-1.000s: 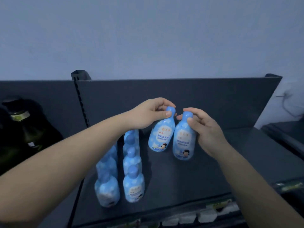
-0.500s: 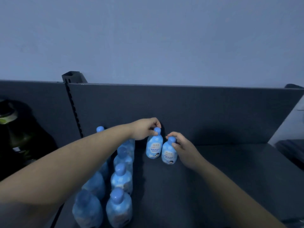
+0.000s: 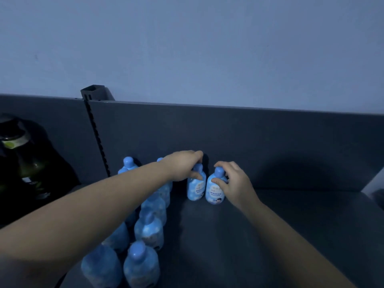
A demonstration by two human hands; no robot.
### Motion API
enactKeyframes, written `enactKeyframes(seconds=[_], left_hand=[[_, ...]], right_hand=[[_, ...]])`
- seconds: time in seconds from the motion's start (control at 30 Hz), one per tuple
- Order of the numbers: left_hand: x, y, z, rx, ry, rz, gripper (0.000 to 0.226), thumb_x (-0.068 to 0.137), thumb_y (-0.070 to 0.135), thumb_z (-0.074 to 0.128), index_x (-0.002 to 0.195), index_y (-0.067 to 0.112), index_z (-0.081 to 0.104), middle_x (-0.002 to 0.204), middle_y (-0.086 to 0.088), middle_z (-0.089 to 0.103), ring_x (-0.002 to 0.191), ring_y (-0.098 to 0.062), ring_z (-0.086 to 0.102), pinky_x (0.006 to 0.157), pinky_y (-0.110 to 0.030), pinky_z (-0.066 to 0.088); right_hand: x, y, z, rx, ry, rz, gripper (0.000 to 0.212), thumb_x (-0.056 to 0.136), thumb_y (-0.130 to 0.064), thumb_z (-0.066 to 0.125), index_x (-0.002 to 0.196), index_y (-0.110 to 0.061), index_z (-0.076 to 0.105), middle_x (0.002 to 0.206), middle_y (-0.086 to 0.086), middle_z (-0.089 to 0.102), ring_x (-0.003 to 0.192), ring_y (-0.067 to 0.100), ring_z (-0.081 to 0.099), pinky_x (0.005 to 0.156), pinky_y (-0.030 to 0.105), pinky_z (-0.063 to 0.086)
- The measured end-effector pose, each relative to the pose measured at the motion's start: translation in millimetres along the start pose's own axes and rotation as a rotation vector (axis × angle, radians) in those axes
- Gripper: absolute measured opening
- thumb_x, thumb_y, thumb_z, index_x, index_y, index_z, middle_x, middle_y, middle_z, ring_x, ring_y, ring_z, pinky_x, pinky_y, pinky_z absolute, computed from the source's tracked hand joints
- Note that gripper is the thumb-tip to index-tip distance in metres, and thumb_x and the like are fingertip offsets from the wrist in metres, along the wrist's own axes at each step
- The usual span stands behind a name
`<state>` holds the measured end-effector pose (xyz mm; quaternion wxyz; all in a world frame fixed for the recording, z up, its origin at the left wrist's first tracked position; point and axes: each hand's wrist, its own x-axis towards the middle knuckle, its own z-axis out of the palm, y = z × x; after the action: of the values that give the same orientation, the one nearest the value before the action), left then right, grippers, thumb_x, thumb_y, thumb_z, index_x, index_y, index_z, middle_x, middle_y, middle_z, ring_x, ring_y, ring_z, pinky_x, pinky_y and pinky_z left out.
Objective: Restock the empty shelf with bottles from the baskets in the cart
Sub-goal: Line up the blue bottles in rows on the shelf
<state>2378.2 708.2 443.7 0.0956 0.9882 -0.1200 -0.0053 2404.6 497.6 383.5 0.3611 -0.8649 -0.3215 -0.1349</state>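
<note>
Bottles (image 3: 195, 190) (image 3: 214, 195) stand side by side, necks gripped by hands (image 3: 182, 166) (image 3: 234, 183).

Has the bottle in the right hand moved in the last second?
Yes: the bottle in the right hand went deeper into the shelf, and now stands near the back panel.

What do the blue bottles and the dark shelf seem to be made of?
Blue bottles, including those the left hand and right hand grip: probably plastic, smooth, slightly glossy, with moulded rounded caps and printed labels. Shelf: likely painted sheet metal, matte dark grey, judging by its thin back panel and slotted upright. Dim light leaves both open.
</note>
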Motion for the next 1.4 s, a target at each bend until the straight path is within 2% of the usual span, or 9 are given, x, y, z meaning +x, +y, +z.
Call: enactKeyframes(seconds=[0.1, 0.23, 0.47, 0.73, 1.1, 1.3, 1.4], left_hand=[[2, 1, 0, -0.005, 0.016, -0.048, 0.036, 0.087, 0.037, 0.068, 0.106, 0.015, 0.046, 0.104, -0.006, 0.059, 0.094, -0.024, 0.055, 0.083, -0.044, 0.048], [6, -6, -8, 0.028, -0.013, -0.083, 0.031, 0.088, 0.022, 0.068, 0.111, 0.013, 0.05, 0.108, -0.007, 0.058, 0.098, -0.027, 0.057, 0.082, -0.04, 0.048], [2, -10, -5, 0.038, 0.057, -0.102, 0.03, 0.086, 0.013, 0.069, 0.114, 0.01, 0.056, 0.113, -0.005, 0.053, 0.102, -0.025, 0.054, 0.083, -0.036, 0.047], [0, -11, 0, 0.012, 0.097, -0.125, 0.034, 0.085, 0.011, 0.069, 0.117, 0.01, 0.056, 0.12, -0.006, 0.052, 0.106, -0.026, 0.056, 0.086, -0.034, 0.047], [-5, -8, -1, -0.021, 0.098, -0.156, 0.035, 0.086, 0.012, 0.07, 0.117, 0.01, 0.056, 0.12, -0.004, 0.053, 0.107, -0.024, 0.055, 0.088, -0.035, 0.047], [-10, -3, 0, -0.019, 0.091, -0.176, 0.039, 0.085, 0.011, 0.066, 0.121, 0.014, 0.051, 0.118, -0.004, 0.05, 0.103, -0.023, 0.055, 0.081, -0.03, 0.045], [-15, 2, -3, -0.021, 0.068, -0.208, 0.053, 0.084, 0.009, 0.066, 0.132, 0.018, 0.046, 0.123, -0.003, 0.047, 0.107, -0.024, 0.055, 0.084, -0.033, 0.048]], right_hand=[[5, 3, 2, -0.014, -0.019, 0.013, 0.037, 0.084, -0.017, 0.073, 0.119, -0.017, 0.061, 0.109, -0.006, 0.056, 0.099, 0.019, 0.056, 0.087, 0.035, 0.048], [13, 6, 2, -0.027, -0.058, 0.052, 0.038, 0.087, -0.017, 0.07, 0.124, -0.02, 0.059, 0.111, -0.009, 0.052, 0.105, 0.018, 0.054, 0.091, 0.031, 0.045], [23, 10, 1, -0.035, -0.108, 0.125, 0.04, 0.092, -0.02, 0.065, 0.13, -0.027, 0.054, 0.119, -0.005, 0.05, 0.11, 0.018, 0.051, 0.095, 0.031, 0.044], [26, 10, -5, -0.003, -0.165, 0.132, 0.037, 0.093, -0.02, 0.064, 0.127, -0.028, 0.054, 0.113, -0.007, 0.05, 0.1, 0.012, 0.05, 0.088, 0.025, 0.04], [28, 0, -1, -0.061, -0.186, 0.143, 0.038, 0.093, -0.02, 0.063, 0.13, -0.025, 0.052, 0.116, -0.002, 0.051, 0.104, 0.017, 0.05, 0.083, 0.023, 0.035], [28, -11, 1, -0.086, -0.2, 0.198, 0.039, 0.095, -0.019, 0.061, 0.131, -0.023, 0.049, 0.123, 0.004, 0.051, 0.114, 0.024, 0.05, 0.091, 0.03, 0.042], [28, -17, -3, -0.154, -0.277, 0.22, 0.051, 0.093, -0.016, 0.061, 0.139, -0.026, 0.04, 0.128, 0.007, 0.047, 0.118, 0.026, 0.047, 0.095, 0.032, 0.043]])
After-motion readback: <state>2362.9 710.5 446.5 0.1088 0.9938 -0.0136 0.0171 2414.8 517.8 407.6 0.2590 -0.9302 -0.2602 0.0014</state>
